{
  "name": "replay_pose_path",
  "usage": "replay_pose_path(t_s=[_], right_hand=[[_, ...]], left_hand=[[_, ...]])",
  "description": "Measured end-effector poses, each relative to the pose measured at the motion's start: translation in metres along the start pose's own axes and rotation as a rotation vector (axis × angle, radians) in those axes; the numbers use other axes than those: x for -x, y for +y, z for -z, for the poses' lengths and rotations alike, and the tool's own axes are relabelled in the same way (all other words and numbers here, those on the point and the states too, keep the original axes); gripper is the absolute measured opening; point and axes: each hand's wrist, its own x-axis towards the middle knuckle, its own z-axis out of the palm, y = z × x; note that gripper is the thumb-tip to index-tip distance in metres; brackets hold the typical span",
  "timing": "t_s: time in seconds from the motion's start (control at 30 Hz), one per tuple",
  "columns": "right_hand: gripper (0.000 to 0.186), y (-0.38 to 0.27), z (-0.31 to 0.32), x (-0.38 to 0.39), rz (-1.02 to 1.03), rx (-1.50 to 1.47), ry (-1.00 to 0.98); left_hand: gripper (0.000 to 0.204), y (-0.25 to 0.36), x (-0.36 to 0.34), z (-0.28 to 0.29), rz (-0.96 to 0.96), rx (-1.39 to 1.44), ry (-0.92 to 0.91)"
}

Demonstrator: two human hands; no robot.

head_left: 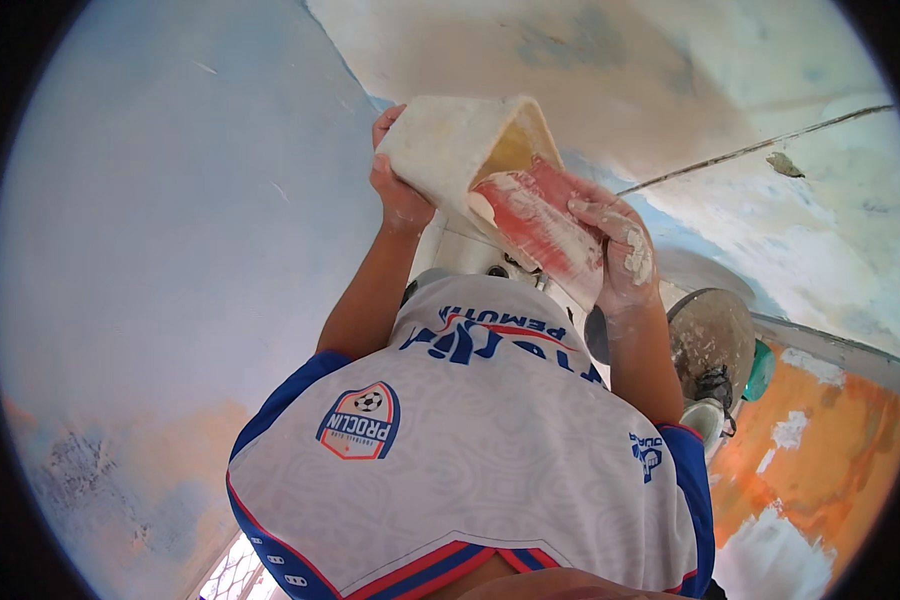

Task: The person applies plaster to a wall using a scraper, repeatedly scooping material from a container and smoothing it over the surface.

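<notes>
Fingers [387, 124] of the raised left hand [403, 203] clasp a tilted off-white container [435, 145] at the frame's upper centre. The right hand [627, 245], angled inward, grips a red, smeared spreader [545, 218] at its mouth.

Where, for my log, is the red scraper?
The scraper is right of centre in the head view, in the right hand, at the mouth of the tub.

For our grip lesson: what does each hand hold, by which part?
Left hand: pale container, by the end opposite its mouth. Right hand: red spreader, by the end away from the container.
</notes>
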Motion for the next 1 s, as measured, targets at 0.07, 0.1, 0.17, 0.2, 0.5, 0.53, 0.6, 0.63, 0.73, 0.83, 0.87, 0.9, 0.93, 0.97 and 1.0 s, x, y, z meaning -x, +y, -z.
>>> replay_pose_path(t_s=[0.07, 0.1, 0.17, 0.2, 0.5, 0.53, 0.6, 0.63, 0.73, 0.83, 0.87, 0.9, 0.93, 0.97, 1.0], right_hand=[[0.047, 0.005, -0.012, -0.005, -0.028, -0.042, -0.01], [0.048, 0.007, -0.017, -0.006, -0.023, -0.038, -0.013], [0.05, 0.013, -0.025, -0.01, -0.013, -0.027, -0.011], [0.051, 0.018, -0.025, -0.013, -0.007, -0.019, -0.007], [0.057, 0.047, -0.057, -0.013, 0.294, -0.187, 0.068], [0.054, 0.043, -0.054, -0.014, 0.344, -0.21, 0.067], [0.046, 0.028, -0.039, -0.015, 0.427, -0.192, 0.027], [0.044, 0.02, -0.042, -0.016, 0.49, -0.194, 0.03], [0.042, -0.019, -0.062, -0.016, 0.567, -0.038, 0.103], [0.042, -0.044, -0.088, -0.031, 0.681, 0.034, 0.08], [0.041, -0.052, -0.096, -0.038, 0.714, 0.062, 0.022], [0.041, -0.061, -0.106, -0.041, 0.786, 0.062, 0.017], [0.04, -0.069, -0.118, -0.042, 0.859, 0.061, 0.012], [0.04, -0.077, -0.127, -0.042, 0.925, 0.058, 0.014], [0.04, -0.086, -0.133, -0.047, 1.033, 0.071, -0.027]], left_hand=[[0.079, 0.003, 0.0, 0.011, 0.035, -0.017, 0.014], [0.078, 0.004, 0.002, 0.017, 0.046, -0.023, 0.024], [0.077, 0.007, 0.006, 0.027, 0.069, -0.036, 0.04], [0.074, 0.01, 0.007, 0.032, 0.068, -0.029, 0.036], [0.081, -0.011, 0.022, 0.141, 0.309, 0.383, -0.031], [0.087, -0.007, 0.027, 0.144, 0.429, 0.595, -0.035], [0.082, 0.015, 0.024, 0.129, 0.379, 0.459, -0.109], [0.08, 0.016, 0.026, 0.131, 0.444, 0.542, -0.018], [0.076, 0.02, 0.028, 0.136, 0.503, 0.629, 0.062], [0.075, 0.025, 0.028, 0.147, 0.503, 0.632, 0.068], [0.075, 0.026, 0.025, 0.145, 0.501, 0.642, 0.078], [0.076, 0.029, 0.021, 0.144, 0.482, 0.633, 0.062], [0.076, 0.032, 0.016, 0.143, 0.462, 0.625, 0.046], [0.076, 0.035, 0.015, 0.142, 0.449, 0.615, 0.037], [0.077, 0.039, 0.015, 0.143, 0.438, 0.622, 0.024]])
